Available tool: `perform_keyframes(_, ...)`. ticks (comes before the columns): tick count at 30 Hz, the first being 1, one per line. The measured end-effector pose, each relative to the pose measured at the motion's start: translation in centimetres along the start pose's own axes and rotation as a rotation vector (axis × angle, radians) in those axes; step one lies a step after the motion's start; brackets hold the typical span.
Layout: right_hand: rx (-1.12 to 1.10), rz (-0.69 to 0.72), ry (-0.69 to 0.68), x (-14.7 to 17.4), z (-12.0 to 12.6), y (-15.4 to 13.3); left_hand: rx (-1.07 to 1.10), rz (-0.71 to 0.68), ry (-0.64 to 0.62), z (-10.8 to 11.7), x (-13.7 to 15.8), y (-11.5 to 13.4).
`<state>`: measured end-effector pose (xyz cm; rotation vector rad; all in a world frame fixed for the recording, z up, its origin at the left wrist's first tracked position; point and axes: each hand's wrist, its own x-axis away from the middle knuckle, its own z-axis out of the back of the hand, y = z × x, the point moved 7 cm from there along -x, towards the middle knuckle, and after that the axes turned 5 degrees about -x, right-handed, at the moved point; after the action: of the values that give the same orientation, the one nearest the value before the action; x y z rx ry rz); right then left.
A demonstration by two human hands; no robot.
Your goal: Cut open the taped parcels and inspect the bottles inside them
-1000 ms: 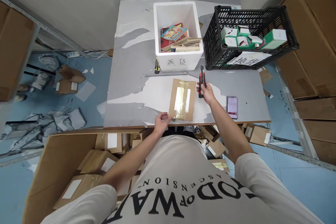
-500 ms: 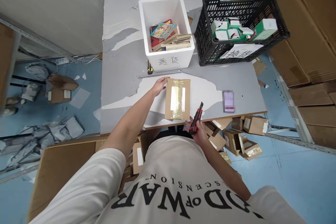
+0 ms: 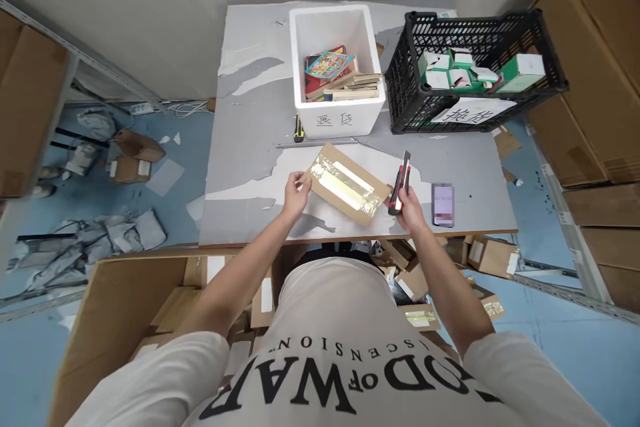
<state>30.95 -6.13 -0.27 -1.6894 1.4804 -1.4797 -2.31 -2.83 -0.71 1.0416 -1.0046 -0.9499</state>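
Between my hands a flat cardboard box (image 3: 334,195), with shiny clear tape and white labels along it, lies at a slant over the table. My left hand (image 3: 297,193) pinches its left corner with closed fingers. A red and black utility knife (image 3: 400,183) is held in my right hand (image 3: 411,209), its blade pointing away from me. The fingers of that hand also reach the box's right end; whether they grip it I cannot tell.
Behind the box stand a white foam bin (image 3: 340,121) of books and a black crate (image 3: 400,110) of green-white boxes. A yellow-black cutter (image 3: 299,129) lies by the bin. A phone (image 3: 443,205) lies at right. Opened cartons (image 3: 493,255) litter the floor.
The box has turned from upright to a slant, its far end swinging left. My right hand has risen from the table's front edge to the box's right end, carrying the knife.
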Motion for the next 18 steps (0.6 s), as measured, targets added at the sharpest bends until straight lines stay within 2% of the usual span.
perform_keyframes(2,0.117,0.014,-0.093,-2.9,-1.7,-2.0,0.036,0.074,0.131,0.6,2.8,-1.7)
perform_keyframes(4,0.228,0.008,-0.163,-5.0,-3.2,-3.0,0.091,0.173,0.209,0.6,4.9,-3.3)
perform_keyframes(8,0.306,-0.013,-0.211,-6.6,-4.6,-2.8,0.143,0.296,0.255,0.2,6.4,-4.6)
perform_keyframes(13,0.308,-0.028,-0.232,-6.1,-4.6,-1.6,0.080,0.274,0.269,0.6,6.0,-4.6)
perform_keyframes(18,0.248,0.021,-0.207,-5.3,-3.2,-1.0,-0.156,0.154,0.314,1.4,6.2,-4.0)
